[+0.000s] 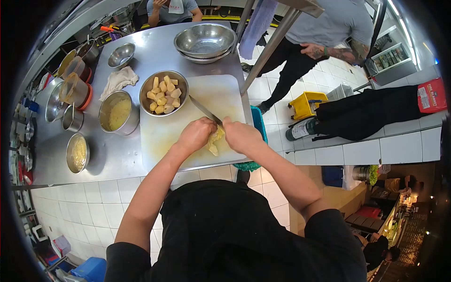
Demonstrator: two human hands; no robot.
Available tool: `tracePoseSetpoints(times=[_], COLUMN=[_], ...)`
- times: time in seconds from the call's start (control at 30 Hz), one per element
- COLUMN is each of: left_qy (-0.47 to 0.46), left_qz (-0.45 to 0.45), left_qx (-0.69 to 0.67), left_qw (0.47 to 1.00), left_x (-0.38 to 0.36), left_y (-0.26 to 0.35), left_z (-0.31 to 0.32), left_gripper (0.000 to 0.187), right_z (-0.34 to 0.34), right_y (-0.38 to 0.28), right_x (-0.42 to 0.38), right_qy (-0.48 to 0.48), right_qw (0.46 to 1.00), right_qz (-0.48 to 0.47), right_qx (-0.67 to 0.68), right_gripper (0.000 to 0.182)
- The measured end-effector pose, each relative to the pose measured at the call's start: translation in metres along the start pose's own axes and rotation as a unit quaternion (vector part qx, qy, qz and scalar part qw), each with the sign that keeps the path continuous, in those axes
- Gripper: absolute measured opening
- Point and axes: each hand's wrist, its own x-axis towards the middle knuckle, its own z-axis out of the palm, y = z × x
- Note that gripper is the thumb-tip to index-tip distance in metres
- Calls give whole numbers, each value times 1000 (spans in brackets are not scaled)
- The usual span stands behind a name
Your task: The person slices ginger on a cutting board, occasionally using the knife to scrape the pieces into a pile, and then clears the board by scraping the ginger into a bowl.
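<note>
On the white cutting board [202, 89], my right hand [243, 137] is closed around the handle of a kitchen knife [205, 109], its blade pointing away to the upper left. My left hand [196, 133] sits right beside the blade with its fingers curled down; whatever they press or hold is hidden. Pale yellow cut pieces [214, 142], looking like a peeled root, lie on the board between and below the hands. A steel bowl [184, 83] of peeled, pale yellow chunks [163, 96] stands at the board's upper left.
Left of the board are a steel pot [133, 123] with a yellow shredded-looking food, a smaller bowl [75, 159], and a crumpled cloth [120, 81]. Stacked steel bowls [205, 41] stand beyond the board. A green-lined bin [258, 123] is at the table's right edge. People are nearby.
</note>
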Motion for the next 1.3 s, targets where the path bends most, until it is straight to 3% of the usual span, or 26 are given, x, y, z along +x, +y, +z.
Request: tracePoseSetpoints(times=[0.17, 0.37, 0.53, 1.03, 1.1, 1.17, 1.3], left_qy=[-25, 23, -11, 6, 7, 4, 5], left_qz=[-23, 6, 2, 11, 13, 7, 7], left_qx=[-7, -21, -16, -29, -31, -34, -34], left_qw=[999, 999, 1000, 999, 999, 999, 999], left_x=[-4, -6, -1, -6, -3, -7, -9], left_y=[2, -5, -5, -5, -5, -5, -3], left_z=[-3, 4, -2, 1, 1, 2, -3], left_gripper=[17, 17, 15, 16, 16, 17, 15], right_z=[17, 34, 9, 22, 5, 31, 12], right_y=[10, 10, 9, 5, 0, 5, 7], right_x=[11, 7, 7, 2, 0, 4, 4], right_qy=[23, 33, 12, 50, -4, 10, -1], right_qw=[999, 999, 999, 996, 999, 998, 997], right_qz=[-5, -11, -6, -6, 3, 9, 9], right_qx=[29, 32, 35, 73, 45, 54, 74], right_gripper=[20, 23, 24, 23, 23, 24, 24])
